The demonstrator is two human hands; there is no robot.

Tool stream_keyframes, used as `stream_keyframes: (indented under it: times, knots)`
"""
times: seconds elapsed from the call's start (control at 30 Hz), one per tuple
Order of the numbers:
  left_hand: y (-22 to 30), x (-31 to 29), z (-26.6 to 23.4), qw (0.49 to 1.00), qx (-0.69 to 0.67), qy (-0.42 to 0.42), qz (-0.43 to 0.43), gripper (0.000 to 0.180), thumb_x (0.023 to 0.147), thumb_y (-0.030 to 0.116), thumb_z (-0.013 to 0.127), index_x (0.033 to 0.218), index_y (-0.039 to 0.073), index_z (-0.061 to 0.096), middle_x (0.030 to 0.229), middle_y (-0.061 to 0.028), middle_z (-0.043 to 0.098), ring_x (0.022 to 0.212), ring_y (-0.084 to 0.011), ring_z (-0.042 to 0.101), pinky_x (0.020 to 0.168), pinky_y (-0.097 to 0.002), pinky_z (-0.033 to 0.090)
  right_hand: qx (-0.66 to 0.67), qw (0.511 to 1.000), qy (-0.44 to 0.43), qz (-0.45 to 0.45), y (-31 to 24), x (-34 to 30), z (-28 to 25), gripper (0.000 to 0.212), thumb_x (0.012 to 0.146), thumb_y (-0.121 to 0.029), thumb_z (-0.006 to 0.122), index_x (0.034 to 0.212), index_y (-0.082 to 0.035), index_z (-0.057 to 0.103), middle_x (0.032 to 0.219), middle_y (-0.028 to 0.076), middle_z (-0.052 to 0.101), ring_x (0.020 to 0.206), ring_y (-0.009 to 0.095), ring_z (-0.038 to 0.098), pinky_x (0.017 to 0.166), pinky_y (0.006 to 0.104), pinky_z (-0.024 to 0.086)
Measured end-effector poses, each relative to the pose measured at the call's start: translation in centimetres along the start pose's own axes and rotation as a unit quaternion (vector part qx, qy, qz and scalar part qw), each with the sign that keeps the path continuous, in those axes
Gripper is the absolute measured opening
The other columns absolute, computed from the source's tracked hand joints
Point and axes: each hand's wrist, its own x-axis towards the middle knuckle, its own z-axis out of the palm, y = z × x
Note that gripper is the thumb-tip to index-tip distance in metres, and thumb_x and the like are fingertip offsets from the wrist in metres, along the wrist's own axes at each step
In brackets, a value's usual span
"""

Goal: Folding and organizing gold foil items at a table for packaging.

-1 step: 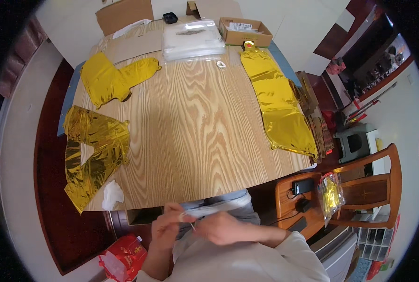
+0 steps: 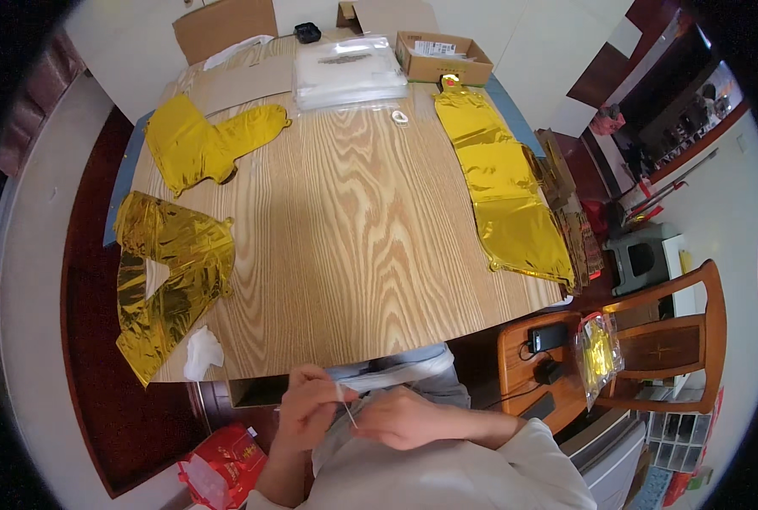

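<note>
In front of my lap, just below the table's near edge, my left hand (image 2: 308, 410) is closed with its fingers pinched on a thin white strip (image 2: 348, 410). The strip runs slantwise down to my right hand (image 2: 403, 416), whose fingers are curled and closed at its lower end. Whether it is string, ribbon or a thin straw I cannot tell. On the wooden table (image 2: 353, 255) lie flat gold foil balloons: one at the far left (image 2: 183, 144), one at the near left (image 2: 175, 246) and a long one (image 2: 502, 170) along the right side.
Crumpled white tissue (image 2: 203, 354) lies at the table's near left corner. Clear plastic bags (image 2: 349, 76), a white roll (image 2: 400, 117) and a cardboard box (image 2: 444, 59) stand at the back. A wooden chair (image 2: 651, 365) is at the right, a red bag (image 2: 226, 467) on the floor at left.
My hands have drawn slightly apart, the right one a little lower. A longer stretch of the white strip now shows between them. The things on the table have not moved.
</note>
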Motion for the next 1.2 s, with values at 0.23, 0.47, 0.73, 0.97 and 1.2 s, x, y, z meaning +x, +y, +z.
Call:
stream_keyframes:
  times: [0.23, 0.47, 0.73, 0.97, 1.2]
  knots:
    - [0.5, -0.4, 0.3, 0.981, -0.189, -0.022, -0.027, 0.026, 0.086, 0.028, 0.059, 0.081, 0.003, 0.065, 0.075, -0.0049, 0.063, 0.076, -0.0231, 0.047, 0.075, -0.0339, 0.035, 0.02, 0.995, 0.092, 0.033, 1.1, -0.1, 0.7, 0.011, 0.083, -0.013, 0.059, 0.087, -0.005, 0.066, 0.075, 0.01, 0.064, 0.065, 0.03, 0.062, 0.057, 0.0387, 0.048]
    - [0.3, -1.2, 0.1, 0.926, -0.364, -0.08, -0.064, 0.014, 0.082, 0.016, 0.059, 0.084, 0.004, 0.066, 0.08, -0.0034, 0.066, 0.074, -0.0211, 0.048, 0.077, -0.0335, 0.035, 0.005, 0.994, 0.08, 0.071, 0.9, 0.2, -0.6, 0.014, 0.081, -0.013, 0.06, 0.092, -0.005, 0.064, 0.077, 0.012, 0.064, 0.07, 0.032, 0.063, 0.061, 0.0415, 0.05]
    - [-0.1, -0.7, -0.8, 0.969, -0.21, -0.127, -0.032, 0.011, 0.073, 0.002, 0.062, 0.083, 0.002, 0.067, 0.076, -0.0044, 0.064, 0.073, -0.0208, 0.049, 0.071, -0.0348, 0.038, 0.03, 0.997, 0.054, 0.052, 0.1, -0.1, -1.3, 0.014, 0.083, -0.013, 0.06, 0.092, -0.004, 0.066, 0.078, 0.014, 0.065, 0.07, 0.033, 0.063, 0.062, 0.0417, 0.05]
    - [-0.3, -0.6, -0.5, 0.952, -0.254, -0.17, -0.029, 0.02, 0.074, -0.001, 0.06, 0.092, 0.003, 0.069, 0.078, -0.0041, 0.064, 0.077, -0.0209, 0.051, 0.074, -0.0347, 0.039, 0.037, 0.977, 0.175, 0.114, 1.4, 0.5, -1.1, 0.012, 0.082, -0.01, 0.059, 0.09, -0.005, 0.066, 0.075, 0.012, 0.065, 0.067, 0.03, 0.064, 0.058, 0.0363, 0.049]
    - [-0.6, -0.3, -1.0, 0.988, 0.025, -0.149, 0.034, 0.018, 0.074, -0.001, 0.06, 0.089, 0.004, 0.068, 0.075, -0.0018, 0.063, 0.076, -0.0218, 0.051, 0.075, -0.0329, 0.039, 0.034, 0.987, 0.152, 0.025, 0.2, -0.4, -1.6, 0.016, 0.083, -0.012, 0.054, 0.093, -0.008, 0.066, 0.08, 0.012, 0.066, 0.069, 0.033, 0.065, 0.06, 0.0404, 0.052]
